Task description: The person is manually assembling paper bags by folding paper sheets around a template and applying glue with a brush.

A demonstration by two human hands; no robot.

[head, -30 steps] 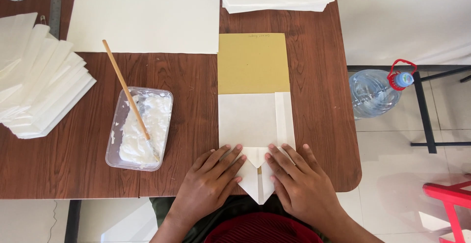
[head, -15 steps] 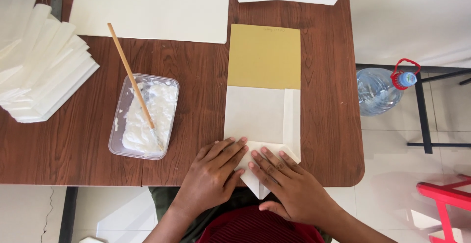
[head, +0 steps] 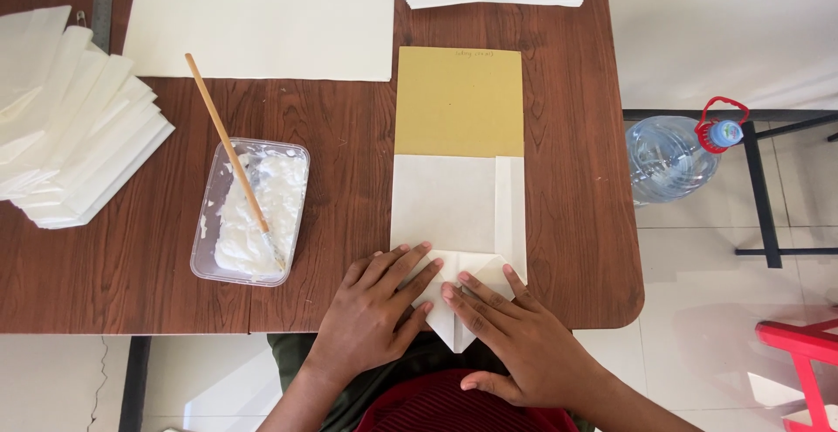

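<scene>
You had paper bag (head: 454, 222) lying flat on table (head: 332, 118), just right of paste tub (head: 251, 212). Bottom corners folded to point; paste not yet brushed on, by look of it. Left hand (head: 371, 323) and right hand (head: 515, 345) lay flat, fingers spread, grasping nothing, pressing point fold at bag's near end.

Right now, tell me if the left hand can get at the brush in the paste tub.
Probably yes: the left hand lies flat beside the tub, and the brush handle sticks up with nothing between.
</scene>
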